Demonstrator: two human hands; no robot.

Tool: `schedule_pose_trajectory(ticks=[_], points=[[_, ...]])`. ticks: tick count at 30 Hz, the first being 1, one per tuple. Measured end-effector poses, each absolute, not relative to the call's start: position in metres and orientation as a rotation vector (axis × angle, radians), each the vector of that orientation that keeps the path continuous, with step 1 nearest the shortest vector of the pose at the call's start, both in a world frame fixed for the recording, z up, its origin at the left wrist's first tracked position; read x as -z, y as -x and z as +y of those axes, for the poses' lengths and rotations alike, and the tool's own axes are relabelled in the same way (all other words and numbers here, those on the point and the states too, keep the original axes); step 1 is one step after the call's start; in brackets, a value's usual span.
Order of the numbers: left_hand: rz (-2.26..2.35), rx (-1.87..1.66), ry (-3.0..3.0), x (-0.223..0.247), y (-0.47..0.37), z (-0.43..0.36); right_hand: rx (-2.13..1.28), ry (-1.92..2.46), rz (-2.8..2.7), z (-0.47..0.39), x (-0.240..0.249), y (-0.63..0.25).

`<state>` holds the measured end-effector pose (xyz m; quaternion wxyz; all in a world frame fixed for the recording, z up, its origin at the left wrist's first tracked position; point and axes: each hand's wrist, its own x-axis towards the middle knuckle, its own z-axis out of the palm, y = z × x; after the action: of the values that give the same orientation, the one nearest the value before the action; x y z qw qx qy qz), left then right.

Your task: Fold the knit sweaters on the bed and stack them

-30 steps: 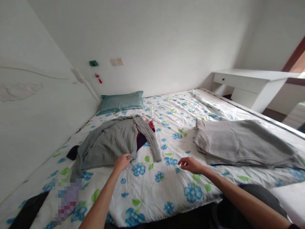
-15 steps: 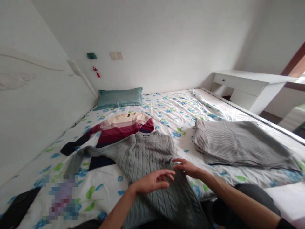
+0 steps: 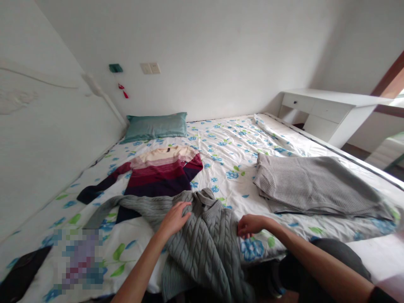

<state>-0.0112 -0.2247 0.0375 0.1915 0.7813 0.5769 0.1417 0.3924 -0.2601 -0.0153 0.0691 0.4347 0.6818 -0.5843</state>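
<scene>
A grey cable-knit sweater lies rumpled at the near edge of the bed, its collar bunched and one sleeve stretched to the left. My left hand rests on the sweater's left shoulder beside the collar, fingers extended and thumb apart. At the opposite side, my right hand has curled fingers closed on the sweater's edge. Just beyond, a striped cream, pink, maroon and navy sweater lies spread out, partly covered by the grey one.
A folded light grey ribbed garment lies on the right of the floral bedsheet. A green pillow sits against the wall. A dark item lies at lower left, near a blurred patch. A white desk stands at the right.
The grey sweater's upper part has been drawn toward me and its collar has bunched up. My left hand has moved up onto its shoulder; my right hand's fingers have curled at its edge.
</scene>
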Motion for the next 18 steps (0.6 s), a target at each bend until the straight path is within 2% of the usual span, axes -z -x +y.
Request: schedule_pose_trajectory(ticks=[3,6,10,13,18], points=[[1.602,-0.368,-2.273,-0.024,0.020,-0.202,1.477,-1.783,2.465,-0.245,0.028,-0.391],[1.645,-0.375,-2.300,-0.011,0.033,-0.175,1.627,-2.028,2.463,-0.237,0.037,-0.378],[1.755,-0.401,-2.249,0.005,0.047,-0.154,1.778,-1.954,2.564,-0.237,0.046,-0.351],[1.874,-0.301,-2.163,0.005,0.049,-0.152,1.931,-1.588,2.523,-0.235,0.038,-0.345],[1.828,-0.072,-2.113,-0.031,0.054,-0.157,2.163,-0.433,1.863,-0.226,-0.010,-0.373]])
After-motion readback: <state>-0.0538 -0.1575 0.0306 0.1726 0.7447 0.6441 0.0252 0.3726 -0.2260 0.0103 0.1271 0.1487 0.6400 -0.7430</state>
